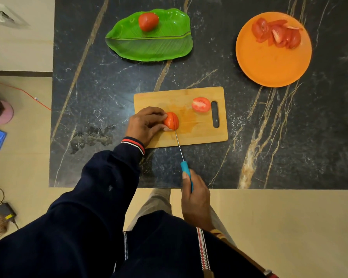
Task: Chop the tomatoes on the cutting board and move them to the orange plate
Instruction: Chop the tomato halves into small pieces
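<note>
- Black marble table (pixel 289 127) carries a wooden cutting board (pixel 189 135) at centre frame.
- Slicing is in hand: the left hand (pixel 144 125) is clamped on a tomato half (pixel 170 120); the right hand (pixel 196 199) is wrapped around the blue-handled knife (pixel 186 169), blade in the cut.
- Another tomato half (pixel 201 104) waits near the board's handle slot.
- Next, I judge: finish the slices, then carry them to the orange plate (pixel 269 63), upper right, beside the slices (pixel 277 34) there.
- One whole tomato (pixel 148 21) sits on the green leaf plate (pixel 149 47).

Support: black marble-patterned tabletop (pixel 289 127) with tan and white veining. Directly on it: green leaf-shaped plastic plate (pixel 149 47), far left of centre; round orange plate (pixel 269 65), far right; rectangular wooden cutting board (pixel 189 135) with handle slot at its right end, near centre. All three well apart.
</note>
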`<state>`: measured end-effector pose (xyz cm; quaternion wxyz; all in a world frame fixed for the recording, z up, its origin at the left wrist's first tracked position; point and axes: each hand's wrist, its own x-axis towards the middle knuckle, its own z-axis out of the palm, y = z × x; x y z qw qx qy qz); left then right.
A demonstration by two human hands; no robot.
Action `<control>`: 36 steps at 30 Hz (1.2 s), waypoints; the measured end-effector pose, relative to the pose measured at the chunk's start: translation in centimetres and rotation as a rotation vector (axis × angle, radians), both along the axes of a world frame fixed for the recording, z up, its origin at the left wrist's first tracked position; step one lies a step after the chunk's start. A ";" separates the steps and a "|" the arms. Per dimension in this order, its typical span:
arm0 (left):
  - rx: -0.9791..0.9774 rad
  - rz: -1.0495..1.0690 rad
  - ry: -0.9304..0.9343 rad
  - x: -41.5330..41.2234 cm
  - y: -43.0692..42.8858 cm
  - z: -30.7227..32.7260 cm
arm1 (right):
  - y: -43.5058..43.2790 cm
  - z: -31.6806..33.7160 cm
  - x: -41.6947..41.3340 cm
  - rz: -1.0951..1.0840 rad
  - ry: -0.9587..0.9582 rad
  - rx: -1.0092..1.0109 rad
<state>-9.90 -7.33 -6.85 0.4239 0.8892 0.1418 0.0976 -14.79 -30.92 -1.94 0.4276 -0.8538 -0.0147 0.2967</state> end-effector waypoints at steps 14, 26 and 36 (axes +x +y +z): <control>0.011 0.024 0.004 -0.2 -0.3 0.2 | 3.1 0.9 1.6 -0.006 -0.105 0.065; -0.023 -0.048 0.004 -0.2 0.4 0.1 | 4.3 0.4 0.7 -0.035 -0.115 0.018; -0.012 -0.031 -0.031 -0.3 0.4 -0.3 | 8.1 -0.6 3.4 -0.077 -0.134 0.012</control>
